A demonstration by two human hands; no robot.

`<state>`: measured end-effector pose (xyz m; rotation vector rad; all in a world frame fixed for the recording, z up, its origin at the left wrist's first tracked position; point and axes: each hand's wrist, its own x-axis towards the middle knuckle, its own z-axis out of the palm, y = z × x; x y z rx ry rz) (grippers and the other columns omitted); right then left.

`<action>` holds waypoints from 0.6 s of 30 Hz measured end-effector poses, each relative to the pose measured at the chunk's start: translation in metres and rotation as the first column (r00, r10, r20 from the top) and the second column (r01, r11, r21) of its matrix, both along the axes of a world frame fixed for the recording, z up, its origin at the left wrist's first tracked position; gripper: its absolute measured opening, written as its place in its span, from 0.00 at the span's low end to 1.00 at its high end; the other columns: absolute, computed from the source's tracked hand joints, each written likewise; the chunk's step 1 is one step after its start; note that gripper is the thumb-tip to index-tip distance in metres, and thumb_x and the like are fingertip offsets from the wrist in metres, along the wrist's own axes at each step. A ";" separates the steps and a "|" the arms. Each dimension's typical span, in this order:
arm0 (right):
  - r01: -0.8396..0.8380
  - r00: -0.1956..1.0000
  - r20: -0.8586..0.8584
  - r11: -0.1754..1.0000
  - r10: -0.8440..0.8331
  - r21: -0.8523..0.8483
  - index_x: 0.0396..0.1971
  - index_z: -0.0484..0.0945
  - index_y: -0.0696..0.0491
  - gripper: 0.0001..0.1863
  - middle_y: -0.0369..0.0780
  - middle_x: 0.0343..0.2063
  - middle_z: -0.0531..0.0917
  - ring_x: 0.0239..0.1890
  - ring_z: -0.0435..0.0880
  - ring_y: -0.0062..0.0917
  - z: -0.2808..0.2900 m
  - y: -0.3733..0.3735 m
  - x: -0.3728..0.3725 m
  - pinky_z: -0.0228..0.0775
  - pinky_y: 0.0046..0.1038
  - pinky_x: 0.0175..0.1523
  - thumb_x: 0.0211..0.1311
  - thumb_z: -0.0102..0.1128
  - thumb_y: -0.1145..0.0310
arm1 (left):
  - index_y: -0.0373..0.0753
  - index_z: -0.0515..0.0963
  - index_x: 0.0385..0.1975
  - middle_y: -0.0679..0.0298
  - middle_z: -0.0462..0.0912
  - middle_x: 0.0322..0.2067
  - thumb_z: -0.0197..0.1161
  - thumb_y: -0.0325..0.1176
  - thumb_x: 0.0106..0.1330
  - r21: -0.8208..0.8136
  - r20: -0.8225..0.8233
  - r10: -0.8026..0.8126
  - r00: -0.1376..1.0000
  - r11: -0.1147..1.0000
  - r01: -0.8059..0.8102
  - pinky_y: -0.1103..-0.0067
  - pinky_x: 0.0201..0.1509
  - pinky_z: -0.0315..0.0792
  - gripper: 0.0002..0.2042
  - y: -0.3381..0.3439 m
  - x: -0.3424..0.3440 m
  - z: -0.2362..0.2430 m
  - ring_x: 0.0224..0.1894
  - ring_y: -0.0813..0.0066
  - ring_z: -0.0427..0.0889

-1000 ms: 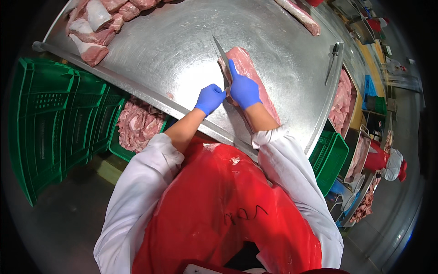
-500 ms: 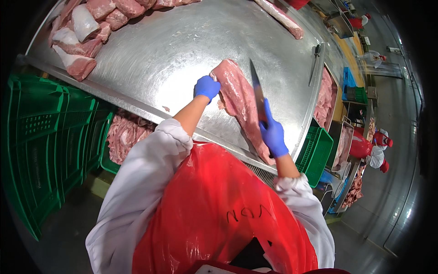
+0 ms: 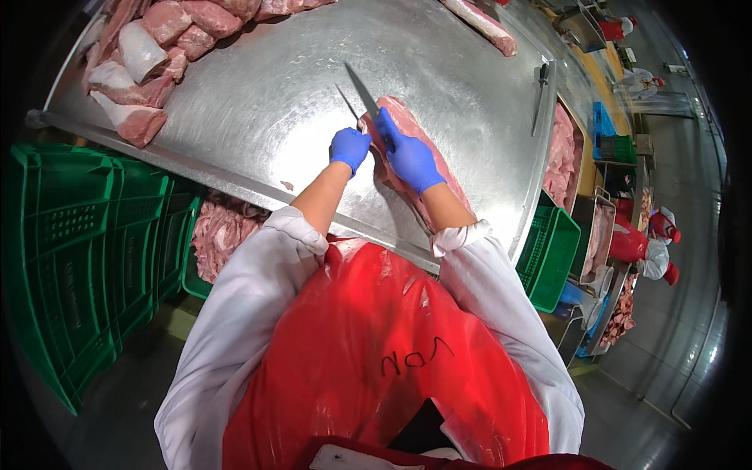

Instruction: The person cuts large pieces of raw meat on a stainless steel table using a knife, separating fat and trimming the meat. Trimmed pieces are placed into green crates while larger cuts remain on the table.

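A long pale-pink pork loin [image 3: 432, 151] lies on the steel table, its near end running under my right forearm. My right hand [image 3: 415, 160] is closed round a knife [image 3: 363, 90], index finger stretched toward the blade, which points away and to the left over the loin's far left edge. The knife's handle is hidden in the glove. At that edge my left hand [image 3: 350, 149] is closed in a pinch on the meat. Close to its fingertips shows a thin dark streak, and I cannot tell if it is a reflection. Both hands wear blue gloves.
More pork cuts [image 3: 141, 74] pile at the table's far left, and one long strip [image 3: 483, 27] lies at the far right. Another knife [image 3: 539, 98] rests by the right edge. Green crates [image 3: 94, 243] stand left; a green crate [image 3: 548, 258] stands right. Co-workers [image 3: 638, 243] are farther right.
My right hand has moved left and away with the knife, from the loin's near right side to its far left edge beside my left hand. My left hand has barely moved.
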<state>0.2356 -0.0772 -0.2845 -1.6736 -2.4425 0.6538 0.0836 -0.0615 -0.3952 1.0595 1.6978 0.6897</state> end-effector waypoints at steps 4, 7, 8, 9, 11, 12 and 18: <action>-0.046 0.970 0.232 0.994 0.067 -0.097 0.74 0.51 0.35 0.35 0.52 0.28 0.84 0.28 0.84 0.47 0.005 -0.016 0.002 0.74 0.45 0.34 0.69 0.49 0.66 | 0.35 0.85 0.34 0.47 0.86 0.36 0.59 0.49 0.63 -0.046 -0.107 -0.041 0.993 0.998 0.037 0.65 0.48 0.77 0.21 0.002 0.002 0.003 0.41 0.48 0.85; -0.134 0.984 0.119 0.991 0.132 0.009 0.73 0.51 0.35 0.35 0.51 0.26 0.84 0.27 0.85 0.46 -0.015 -0.038 0.046 0.75 0.44 0.34 0.69 0.51 0.64 | 0.36 0.85 0.34 0.47 0.86 0.36 0.57 0.49 0.64 -0.020 -0.069 0.051 0.996 0.998 -0.053 0.66 0.48 0.77 0.20 -0.003 0.009 -0.007 0.41 0.50 0.85; -0.150 0.984 0.100 0.989 0.147 0.016 0.73 0.51 0.35 0.35 0.51 0.26 0.84 0.27 0.85 0.46 -0.016 -0.039 0.051 0.75 0.44 0.34 0.69 0.51 0.63 | 0.37 0.85 0.34 0.47 0.86 0.36 0.57 0.49 0.65 0.016 -0.084 0.008 0.996 1.000 -0.007 0.66 0.48 0.77 0.20 0.000 0.009 -0.012 0.41 0.50 0.85; -0.148 0.983 0.107 0.989 0.150 -0.031 0.73 0.51 0.36 0.35 0.51 0.25 0.84 0.27 0.85 0.45 -0.006 -0.034 0.043 0.75 0.43 0.34 0.69 0.52 0.62 | 0.37 0.85 0.34 0.47 0.86 0.36 0.56 0.50 0.66 0.047 -0.102 -0.036 0.994 0.998 0.041 0.66 0.48 0.77 0.21 0.000 0.003 -0.019 0.41 0.50 0.85; -0.125 0.979 0.153 0.989 0.136 -0.080 0.73 0.51 0.36 0.35 0.50 0.25 0.84 0.27 0.85 0.45 0.002 -0.023 0.023 0.75 0.42 0.34 0.69 0.53 0.61 | 0.37 0.85 0.32 0.47 0.86 0.35 0.55 0.54 0.68 0.033 0.061 0.028 0.998 0.999 -0.030 0.66 0.47 0.76 0.23 -0.008 0.009 -0.012 0.40 0.49 0.84; -0.116 0.973 0.189 0.990 0.129 -0.083 0.74 0.51 0.36 0.36 0.50 0.26 0.84 0.27 0.85 0.45 0.001 -0.014 0.007 0.75 0.42 0.34 0.69 0.53 0.60 | 0.37 0.85 0.32 0.48 0.86 0.35 0.55 0.54 0.68 0.004 0.079 0.056 0.995 0.998 -0.056 0.66 0.47 0.75 0.24 -0.013 0.012 -0.008 0.39 0.49 0.84; -0.146 0.987 0.047 0.983 0.152 -0.111 0.74 0.50 0.37 0.36 0.50 0.30 0.85 0.29 0.86 0.44 0.000 -0.048 0.041 0.75 0.41 0.35 0.68 0.53 0.59 | 0.35 0.84 0.32 0.52 0.86 0.32 0.62 0.46 0.63 -0.046 0.263 0.267 0.927 0.963 -0.264 0.69 0.44 0.75 0.17 -0.024 0.005 -0.022 0.36 0.59 0.84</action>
